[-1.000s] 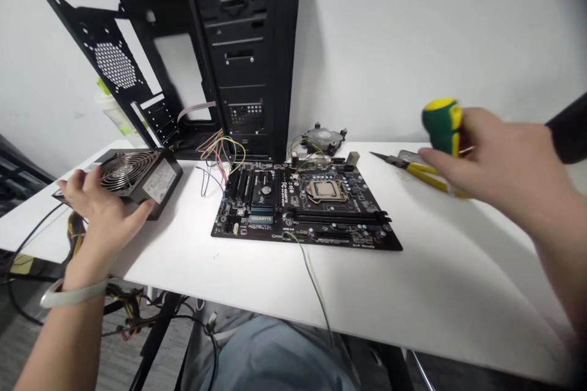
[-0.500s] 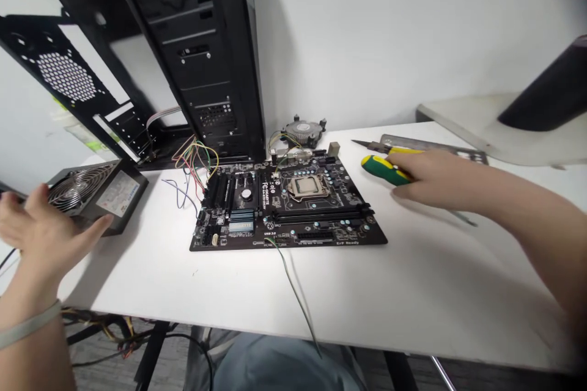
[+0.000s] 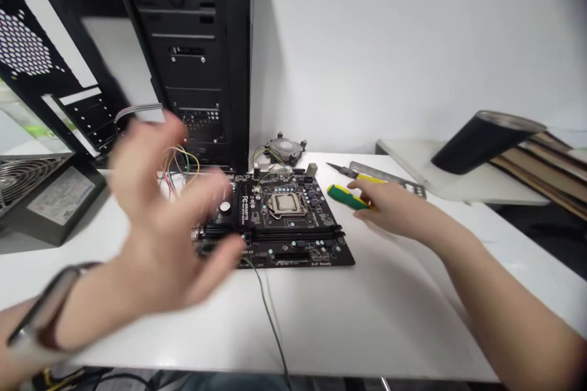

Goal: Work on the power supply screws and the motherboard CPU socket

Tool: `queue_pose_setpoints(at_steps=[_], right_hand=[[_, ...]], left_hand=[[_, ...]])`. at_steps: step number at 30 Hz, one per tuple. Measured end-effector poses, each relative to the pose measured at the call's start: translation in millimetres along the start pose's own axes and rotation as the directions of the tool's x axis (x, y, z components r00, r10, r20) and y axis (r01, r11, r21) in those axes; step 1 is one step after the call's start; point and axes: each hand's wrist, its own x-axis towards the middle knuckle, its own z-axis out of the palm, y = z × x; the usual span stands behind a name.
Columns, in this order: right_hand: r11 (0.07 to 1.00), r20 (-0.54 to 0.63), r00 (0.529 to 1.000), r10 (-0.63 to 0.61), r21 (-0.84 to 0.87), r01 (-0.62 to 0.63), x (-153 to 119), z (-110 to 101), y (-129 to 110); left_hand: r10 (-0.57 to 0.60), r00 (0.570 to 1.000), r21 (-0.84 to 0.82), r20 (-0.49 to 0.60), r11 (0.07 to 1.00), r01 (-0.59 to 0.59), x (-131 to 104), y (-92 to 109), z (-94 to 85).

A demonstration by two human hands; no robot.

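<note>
Because the motherboard (image 3: 314, 215) lies flat, its processor (image 3: 287, 204) faces up, left hand (image 3: 158, 232) spread open, right hand (image 3: 392, 208) gripping a screwdriver (image 3: 347, 197).

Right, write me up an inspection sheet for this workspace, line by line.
Surface: white table, no spill seen.
Main things: circuit board flat, processor exposed; power supply at the left; black computer case standing behind.
Clutter: pliers and metal plate close together beyond the screwdriver; cooling fan behind the board.
Hands: left hand open, raised, blurred; right hand on the screwdriver's handle.
Cables: green wire trails from the board over the near edge; coloured wires bunched by the case, partly hidden.
Surroundings: pale wall behind; black stand and brown stack at the right.
</note>
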Motion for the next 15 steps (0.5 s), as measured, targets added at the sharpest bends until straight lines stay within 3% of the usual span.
queue_pose_setpoints(at_steps=[1, 3, 5, 9, 12, 15], right_hand=[[1.0, 0.0, 1.0, -0.007, -0.01, 0.007, 0.4, 0.4, 0.8], [1.0, -0.005, 1.0, -0.02, -0.019, 0.02, 1.2, 1.2, 2.1], [1.0, -0.011, 1.0, -0.024, -0.021, 0.023, 1.9, 2.3, 3.1], [1.0, -0.014, 1.0, -0.018, -0.017, 0.018, 2.4, 5.2, 5.0], [1.0, -0.015, 1.0, -0.021, -0.009, 0.021, 1.6, 7.9, 6.4], [0.999, -0.088, 0.995, -0.051, -0.017, 0.05, -0.6, 10.8, 5.3]], left_hand=[[0.069, 0.998, -0.067, 0.001, 0.995, -0.069, -7.8, 20.2, 8.2], [0.192, 0.973, -0.165, 0.129, 0.972, -0.17, -26.4, 49.3, 20.1], [0.219, 0.937, -0.209, 0.274, 0.964, -0.164, -41.2, 61.8, 26.5], [0.259, 0.833, -0.268, 0.489, 0.953, -0.139, -46.4, 57.2, 30.2], [0.256, 0.821, -0.289, 0.51, 0.95, -0.117, -44.7, 52.5, 31.7], [0.264, 0.822, -0.295, 0.505, 0.948, -0.124, -50.1, 53.0, 32.5]])
